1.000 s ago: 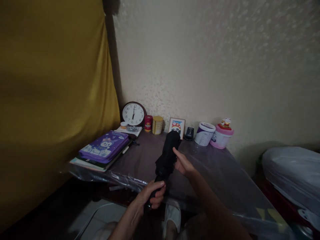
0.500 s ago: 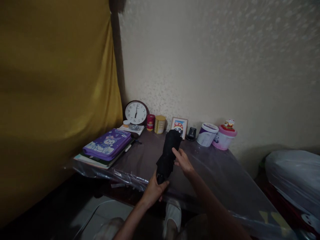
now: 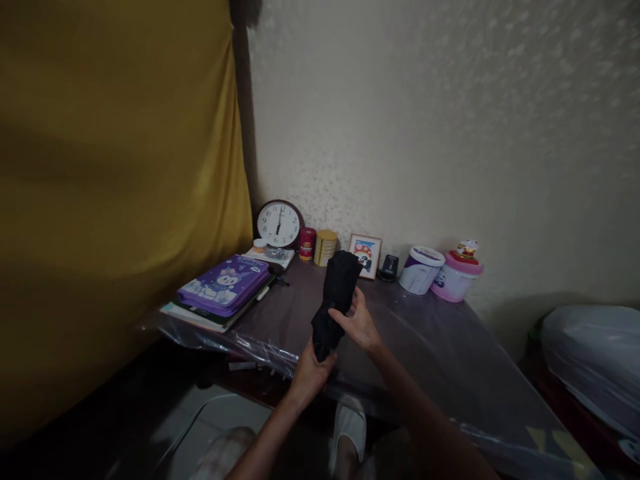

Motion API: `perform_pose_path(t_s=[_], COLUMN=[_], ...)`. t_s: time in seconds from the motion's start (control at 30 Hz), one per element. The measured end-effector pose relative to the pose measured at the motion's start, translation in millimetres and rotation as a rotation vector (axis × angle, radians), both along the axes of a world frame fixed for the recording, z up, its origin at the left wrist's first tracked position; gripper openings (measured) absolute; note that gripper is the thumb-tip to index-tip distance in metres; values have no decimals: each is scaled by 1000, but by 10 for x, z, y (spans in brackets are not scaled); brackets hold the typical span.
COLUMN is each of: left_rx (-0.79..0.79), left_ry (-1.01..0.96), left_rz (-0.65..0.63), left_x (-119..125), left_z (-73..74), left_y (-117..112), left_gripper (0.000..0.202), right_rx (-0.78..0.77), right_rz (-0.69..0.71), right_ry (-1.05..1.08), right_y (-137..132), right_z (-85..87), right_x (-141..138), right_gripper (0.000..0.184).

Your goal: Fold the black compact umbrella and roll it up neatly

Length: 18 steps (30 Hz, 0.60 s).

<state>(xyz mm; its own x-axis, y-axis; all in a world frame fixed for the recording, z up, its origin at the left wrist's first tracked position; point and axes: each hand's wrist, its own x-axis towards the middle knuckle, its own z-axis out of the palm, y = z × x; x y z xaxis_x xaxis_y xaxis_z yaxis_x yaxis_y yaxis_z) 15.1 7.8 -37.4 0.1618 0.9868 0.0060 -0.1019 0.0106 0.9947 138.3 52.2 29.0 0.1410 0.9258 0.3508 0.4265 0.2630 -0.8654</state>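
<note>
A folded black umbrella point(image 3: 341, 283) is held above the near part of the dark table point(image 3: 430, 353), tilted with its top pointing away from me. My left hand point(image 3: 313, 372) is closed round its handle end at the bottom. Higher up, my right hand point(image 3: 357, 321) curls round the fabric from the right side, thumb across the front and fingers behind the folds. The tips of those fingers are partly hidden by the cloth.
At the left lies a purple case point(image 3: 225, 283) on stacked books. Along the wall stand a round clock point(image 3: 279, 224), a red tin point(image 3: 307, 244), a yellow tin point(image 3: 325, 248), a framed picture point(image 3: 366, 255), a white tub point(image 3: 421, 270) and a pink tub point(image 3: 455, 277). Clear plastic covers the table.
My right hand has gone from touching the umbrella's side with fingers extended to wrapping round it, thumb across the front. The left hand keeps its hold. The view has shifted slightly.
</note>
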Motion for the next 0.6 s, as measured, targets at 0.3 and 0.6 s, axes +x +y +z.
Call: perform_pose_path(t_s=[0.3,0.6], left_rx=[103,147], left_ry=[82,194], left_rz=[138,172], left_x=[-18,-26], left_z=[-76,-54], left_y=[94,59], left_gripper=[45,50], right_rx=[243,198], right_rz=[-289,-304], right_ry=[-572,-622], right_y=[-211,-198], right_z=[165,205], right_x=[-148,-125], right_gripper=[38,17])
